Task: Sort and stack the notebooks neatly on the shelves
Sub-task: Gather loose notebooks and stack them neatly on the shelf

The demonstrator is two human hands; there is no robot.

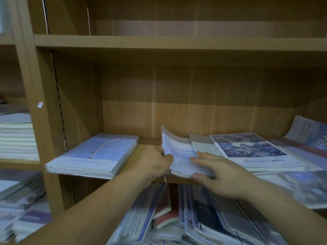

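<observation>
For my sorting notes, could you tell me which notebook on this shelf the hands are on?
The pale blue notebook in the middle, its far edge curling up: the left hand grips its left edge, the right hand rests on it.

I see a small white scrap (40, 104) stuck on the wooden upright (36, 76) at the left. Two dark slotted strips (59, 103) run down the side panel (77, 103) just right of it, well apart. A wood-grain back panel (194, 92) fills the rear, crossed by pale vertical seams and a lighter lower band.
</observation>
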